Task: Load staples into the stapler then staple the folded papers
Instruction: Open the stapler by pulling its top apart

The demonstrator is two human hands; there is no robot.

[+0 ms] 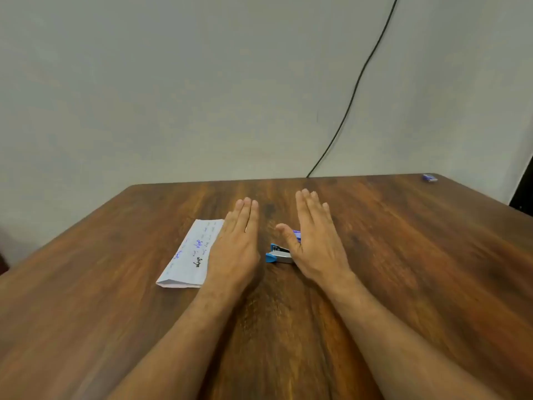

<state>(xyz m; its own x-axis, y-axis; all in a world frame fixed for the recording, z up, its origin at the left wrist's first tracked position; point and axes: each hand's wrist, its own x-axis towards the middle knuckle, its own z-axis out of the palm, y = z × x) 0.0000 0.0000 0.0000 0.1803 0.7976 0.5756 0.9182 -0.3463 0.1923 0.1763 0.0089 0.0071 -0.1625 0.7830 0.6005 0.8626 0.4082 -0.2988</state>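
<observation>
1. Wooden table (389, 241): brown grain, bearing every item below.
2. Folded papers (190, 255): handwritten, left of centre, right edge under left hand (235, 246), fingers flat, released.
3. Blue stapler (278, 255): centre, partly hidden by right hand (314, 243), fingers extended, grasping nothing.
4. Small blue box (429, 177): far right corner.

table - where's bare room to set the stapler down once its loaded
The table is bare to the right of the right hand out to its edge, with only a small blue box at the far right corner. The near strip around the forearms is bare too. The middle is crowded: folded papers, left hand and stapler sit close together.
</observation>
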